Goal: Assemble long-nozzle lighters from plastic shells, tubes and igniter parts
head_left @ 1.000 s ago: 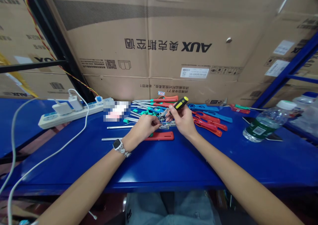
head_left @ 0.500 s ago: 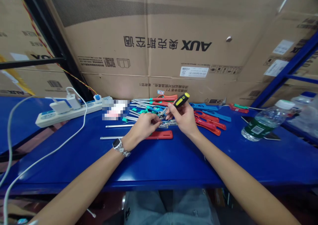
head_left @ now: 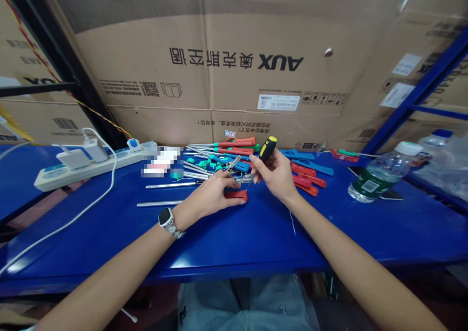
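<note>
My left hand (head_left: 215,192) is closed on a red handle piece (head_left: 237,196) lying on the blue table, its thumb along the near edge. A long silver rod (head_left: 159,204) extends leftward from beneath that hand. My right hand (head_left: 276,175) grips a black and yellow screwdriver (head_left: 267,149), its handle tilted up; a thin wire hangs below the wrist. Between and behind the hands lie silver rods, small green parts (head_left: 214,163) and red-handled pieces (head_left: 239,142). Red shells (head_left: 307,175) and blue shells (head_left: 310,164) are piled right of my right hand.
A white power strip (head_left: 91,163) with plugs and a white cable lies at the left. A water bottle (head_left: 382,172) stands at the right by a dark phone (head_left: 391,193). Large cardboard boxes (head_left: 234,24) rise behind the blue table (head_left: 234,248).
My left hand has moved down onto the red handle piece and grips it. The screwdriver has become more upright, its lower end now near that piece. The view has shifted slightly.
</note>
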Tool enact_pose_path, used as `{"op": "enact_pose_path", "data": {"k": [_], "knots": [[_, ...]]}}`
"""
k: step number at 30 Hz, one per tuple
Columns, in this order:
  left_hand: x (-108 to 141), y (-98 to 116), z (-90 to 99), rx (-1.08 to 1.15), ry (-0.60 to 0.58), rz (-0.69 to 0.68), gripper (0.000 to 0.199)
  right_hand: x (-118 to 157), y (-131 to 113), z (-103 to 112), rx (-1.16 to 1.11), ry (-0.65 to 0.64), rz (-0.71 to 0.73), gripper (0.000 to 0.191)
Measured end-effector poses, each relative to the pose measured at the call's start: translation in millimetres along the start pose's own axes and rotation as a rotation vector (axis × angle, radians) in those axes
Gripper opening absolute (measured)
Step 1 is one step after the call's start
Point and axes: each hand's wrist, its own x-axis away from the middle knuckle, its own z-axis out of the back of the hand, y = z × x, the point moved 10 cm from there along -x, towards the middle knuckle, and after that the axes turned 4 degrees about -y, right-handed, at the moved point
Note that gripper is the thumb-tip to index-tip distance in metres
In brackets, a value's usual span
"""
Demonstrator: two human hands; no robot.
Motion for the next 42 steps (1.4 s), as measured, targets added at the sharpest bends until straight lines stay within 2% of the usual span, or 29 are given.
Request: {"op": "enact_pose_path", "data": {"k": [3, 8, 14, 23, 26, 30, 33, 35, 38, 40, 42], "knots": [[0, -4, -4.3, 0.000, -0.046, -0.013, 0.030, 1, 2, -3, 0.010, -0.007, -0.003, 0.043], [-1, -8, -2.7, 0.003, -0.026, -0.015, 0.032, 2, 1, -9, -0.005, -0.023, 0.004, 0.044], [0, -7, -5.0, -0.053, -0.058, -0.021, 0.037, 2, 3, -12, -0.009, -0.049, 0.028, 0.038], [1, -6, -4.5, -0.030, -0.050, -0.026, 0.034, 3, 12, -22, 0.027, -0.111, 0.012, 0.035], [1, 2, 15.8, 0.025, 0.063, -0.059, 0.031, 2, 12, -23, 0.043, -0.126, 0.022, 0.035], [-3, 19, 65.1, 0.317, 0.374, -0.087, 0.028, -1, 11, -26, 0.078, -0.148, 0.029, 0.036], [-17, 31, 81.1, 0.451, 0.494, -0.065, 0.030, -3, 13, -26, 0.125, -0.126, 0.027, 0.034], [-27, 39, 82.5, 0.489, 0.525, -0.083, 0.031, -4, 15, -25, 0.177, -0.094, 0.017, 0.037], [-37, 38, 77.6, 0.579, 0.530, -0.094, 0.035, -2, 13, -23, 0.215, -0.054, 0.007, 0.038], [-41, 33, 71.3, 0.660, 0.477, -0.099, 0.035, 0, 9, -23, 0.209, -0.076, 0.007, 0.037], [-42, 31, 65.1, 0.723, 0.386, -0.121, 0.034, 2, 2, -27, 0.180, -0.168, 0.022, 0.040]]}}
